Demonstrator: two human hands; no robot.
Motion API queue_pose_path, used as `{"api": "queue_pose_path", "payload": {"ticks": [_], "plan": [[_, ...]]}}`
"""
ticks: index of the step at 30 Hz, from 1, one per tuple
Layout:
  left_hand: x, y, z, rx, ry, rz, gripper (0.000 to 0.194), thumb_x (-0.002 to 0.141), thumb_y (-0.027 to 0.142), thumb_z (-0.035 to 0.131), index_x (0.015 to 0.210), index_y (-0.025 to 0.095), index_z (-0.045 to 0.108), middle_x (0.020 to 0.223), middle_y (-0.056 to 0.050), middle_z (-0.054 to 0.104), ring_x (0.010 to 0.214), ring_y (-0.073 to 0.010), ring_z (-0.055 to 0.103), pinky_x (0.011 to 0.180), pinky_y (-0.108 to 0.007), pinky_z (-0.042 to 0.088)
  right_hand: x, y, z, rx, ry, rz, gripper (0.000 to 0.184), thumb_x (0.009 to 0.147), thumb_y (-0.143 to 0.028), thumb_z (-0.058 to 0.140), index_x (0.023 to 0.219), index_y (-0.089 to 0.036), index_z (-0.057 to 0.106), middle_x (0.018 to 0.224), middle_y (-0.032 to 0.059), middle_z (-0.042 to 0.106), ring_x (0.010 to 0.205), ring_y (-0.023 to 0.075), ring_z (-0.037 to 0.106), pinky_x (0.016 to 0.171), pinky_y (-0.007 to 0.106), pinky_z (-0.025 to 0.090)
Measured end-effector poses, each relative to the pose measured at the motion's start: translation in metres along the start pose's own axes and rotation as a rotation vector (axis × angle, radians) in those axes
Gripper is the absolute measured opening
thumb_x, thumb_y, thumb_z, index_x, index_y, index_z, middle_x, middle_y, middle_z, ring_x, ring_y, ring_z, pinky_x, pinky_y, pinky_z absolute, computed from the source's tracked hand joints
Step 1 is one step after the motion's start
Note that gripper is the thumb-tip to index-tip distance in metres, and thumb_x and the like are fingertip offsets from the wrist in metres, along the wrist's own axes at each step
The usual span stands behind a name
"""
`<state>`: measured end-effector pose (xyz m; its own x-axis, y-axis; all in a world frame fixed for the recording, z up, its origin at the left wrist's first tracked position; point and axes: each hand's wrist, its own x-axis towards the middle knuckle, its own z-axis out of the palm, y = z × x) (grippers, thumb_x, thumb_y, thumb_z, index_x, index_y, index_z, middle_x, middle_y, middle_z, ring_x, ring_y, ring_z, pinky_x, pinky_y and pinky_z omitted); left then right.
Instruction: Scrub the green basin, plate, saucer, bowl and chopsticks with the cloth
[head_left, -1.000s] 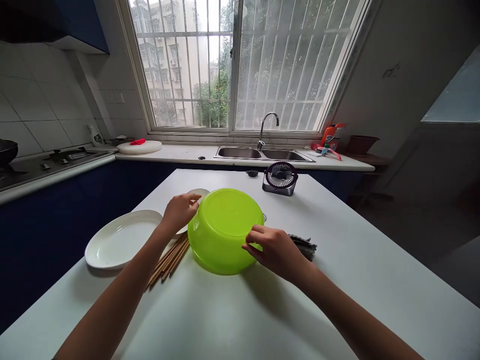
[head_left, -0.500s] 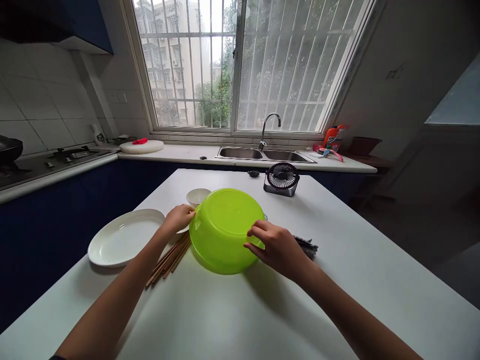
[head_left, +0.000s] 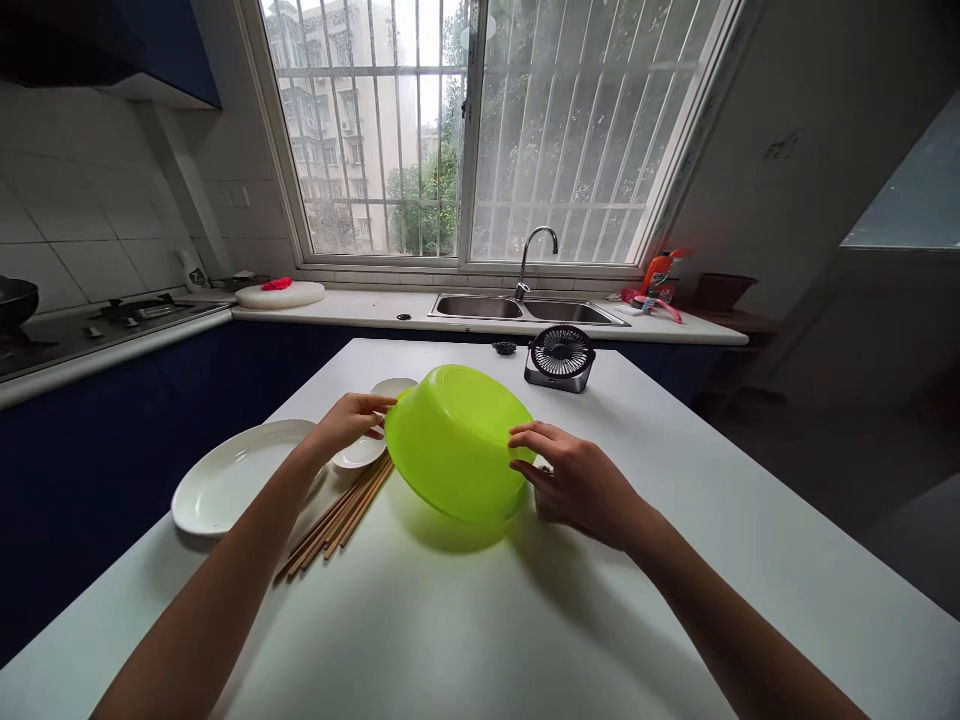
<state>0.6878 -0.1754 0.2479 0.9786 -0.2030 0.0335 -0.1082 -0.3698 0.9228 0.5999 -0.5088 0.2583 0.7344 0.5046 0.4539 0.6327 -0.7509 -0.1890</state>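
A translucent green plastic basin [head_left: 461, 440] is tilted bottom-up above the table, its base turned away from me. My left hand [head_left: 352, 422] grips its left rim between thumb and fingers. On the opposite side, my right hand [head_left: 574, 475] is closed on the right rim. Wooden chopsticks [head_left: 337, 520] lie in a loose bundle under my left wrist. Close behind them are a small white dish [head_left: 358, 453] and a white bowl [head_left: 393, 386], both partly hidden. A large oval white plate [head_left: 225, 480] rests left of my left forearm.
Toward the far edge of the white table [head_left: 420, 640] stand a small black fan [head_left: 561, 356] and a dark scrubber [head_left: 504, 348]. Beyond is a counter with a double sink [head_left: 480, 306], a faucet [head_left: 529, 262], a round white board [head_left: 281, 294] and a stove [head_left: 135, 312].
The basin has been lifted at its near edge and tilted further away from me, with both hands still on its rim. The dark cloth-like thing at right is now hidden.
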Motion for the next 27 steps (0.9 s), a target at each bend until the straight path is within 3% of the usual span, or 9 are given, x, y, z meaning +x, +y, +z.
{"api": "queue_pose_path", "payload": {"ticks": [4,7,11,14,17,21,24,27], "plan": [[-0.007,0.006,-0.004,0.144,-0.020,0.245,0.047,0.069,0.041,0.074,0.112,0.023,0.075,0.105,-0.006,0.077,0.095,-0.0256,0.072,0.088,-0.043,0.058,-0.001,0.009,-0.010,0.121,-0.020,0.006,0.021,0.090,-0.021,0.062,0.111,-0.022,0.065,0.116,0.0089,0.071,0.096,0.0247,0.071,0.082,0.039,0.059],[-0.009,0.006,-0.009,0.285,0.031,0.393,0.045,0.077,0.053,0.069,0.111,0.025,0.075,0.105,-0.006,0.076,0.092,-0.0241,0.072,0.085,-0.041,0.060,-0.001,0.018,-0.016,0.159,-0.019,0.013,0.022,0.090,-0.022,0.060,0.111,-0.022,0.066,0.117,0.0076,0.071,0.098,0.0249,0.071,0.084,0.039,0.060],[-0.008,0.006,-0.011,0.500,0.172,0.612,0.045,0.085,0.063,0.059,0.107,0.028,0.077,0.118,-0.008,0.071,0.098,-0.0240,0.071,0.089,-0.042,0.059,-0.001,0.022,-0.019,0.052,0.044,0.019,0.024,0.093,-0.026,0.057,0.116,-0.021,0.065,0.120,0.0091,0.070,0.096,0.0264,0.072,0.082,0.041,0.060],[-0.007,0.006,-0.007,0.554,0.207,0.729,0.044,0.089,0.061,0.055,0.110,0.028,0.075,0.125,-0.008,0.069,0.104,-0.0240,0.071,0.094,-0.041,0.057,-0.001,0.014,-0.019,-0.058,0.139,-0.007,0.026,0.098,-0.031,0.053,0.118,-0.018,0.064,0.121,0.0121,0.068,0.096,0.0270,0.071,0.082,0.042,0.060],[-0.007,0.007,0.000,0.543,0.207,0.795,0.042,0.092,0.056,0.054,0.113,0.026,0.073,0.119,-0.007,0.073,0.102,-0.0222,0.072,0.094,-0.038,0.058,-0.002,-0.001,-0.020,-0.150,0.202,-0.056,0.030,0.100,-0.037,0.051,0.117,-0.015,0.063,0.118,0.0144,0.068,0.091,0.0258,0.071,0.077,0.038,0.059],[-0.007,0.008,0.009,0.554,0.286,0.828,0.037,0.094,0.051,0.054,0.112,0.024,0.074,0.114,-0.006,0.075,0.098,-0.0210,0.074,0.090,-0.035,0.059,-0.005,-0.017,-0.018,-0.264,0.124,-0.124,0.031,0.095,-0.041,0.060,0.109,-0.013,0.065,0.103,0.0139,0.071,0.076,0.0228,0.069,0.064,0.032,0.055],[-0.008,0.008,0.016,0.571,0.363,0.818,0.035,0.095,0.048,0.054,0.110,0.024,0.074,0.111,-0.006,0.076,0.097,-0.0212,0.074,0.088,-0.034,0.059,-0.006,-0.017,-0.013,-0.353,0.120,-0.134,0.023,0.088,-0.034,0.069,0.099,-0.013,0.066,0.092,0.0116,0.071,0.066,0.0205,0.065,0.055,0.029,0.047],[-0.009,0.009,0.024,0.577,0.417,0.802,0.034,0.096,0.046,0.052,0.109,0.023,0.074,0.110,-0.006,0.076,0.098,-0.0211,0.073,0.088,-0.033,0.059,-0.006,-0.014,-0.008,-0.415,0.201,-0.154,0.009,0.090,-0.022,0.064,0.094,-0.014,0.066,0.087,0.0091,0.071,0.063,0.0180,0.062,0.054,0.027,0.041]]}}
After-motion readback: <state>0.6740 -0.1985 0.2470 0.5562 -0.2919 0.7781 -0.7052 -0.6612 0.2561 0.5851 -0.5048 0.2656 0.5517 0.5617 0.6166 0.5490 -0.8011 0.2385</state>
